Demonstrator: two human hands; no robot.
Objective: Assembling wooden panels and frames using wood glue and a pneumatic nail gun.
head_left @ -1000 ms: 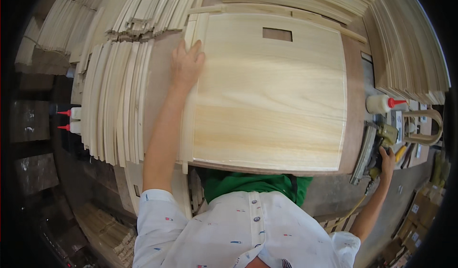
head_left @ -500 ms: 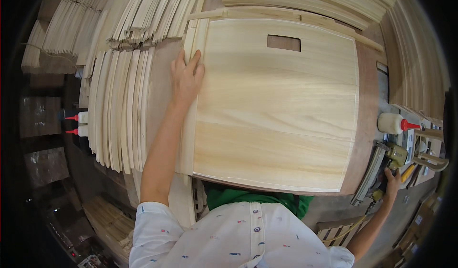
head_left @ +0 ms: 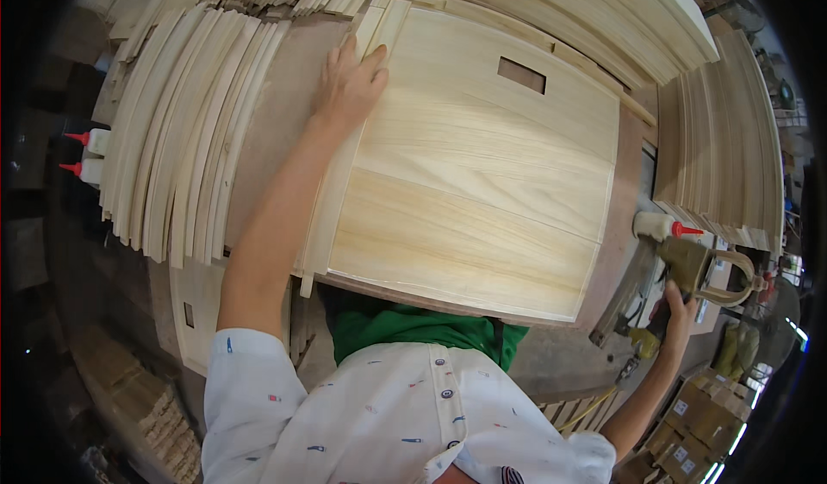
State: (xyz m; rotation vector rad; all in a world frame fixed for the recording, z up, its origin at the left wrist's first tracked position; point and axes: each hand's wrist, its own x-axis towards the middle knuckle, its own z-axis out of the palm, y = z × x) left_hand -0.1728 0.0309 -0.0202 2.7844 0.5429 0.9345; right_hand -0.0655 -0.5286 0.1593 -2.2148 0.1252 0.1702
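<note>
A pale wooden panel (head_left: 482,165) with a small rectangular cut-out lies flat in front of me, thin white lines running along its edges. Narrow wooden strips (head_left: 331,204) line its left side. Across the upper part of these strips rests my left hand (head_left: 351,87), fingers spread and slightly bent over them. Off the panel's lower right corner, my right hand (head_left: 679,312) is wrapped round the handle of a nail gun (head_left: 687,264). The gun is tilted and partly blurred. Beside it, a white glue bottle (head_left: 652,224) with a red tip lies on its side.
Stacked wooden strips (head_left: 172,131) fill the left. More long boards (head_left: 568,18) lie beyond the panel, and another stack (head_left: 719,139) stands at the right. Two red-tipped bottles (head_left: 90,171) are at far left. A yellow hose (head_left: 594,411) trails below the gun; cardboard boxes (head_left: 702,424) sit lower right.
My view has shifted and tilted. The right hand has lifted the nail gun up toward the glue bottle, while the left hand stays on the strips.
</note>
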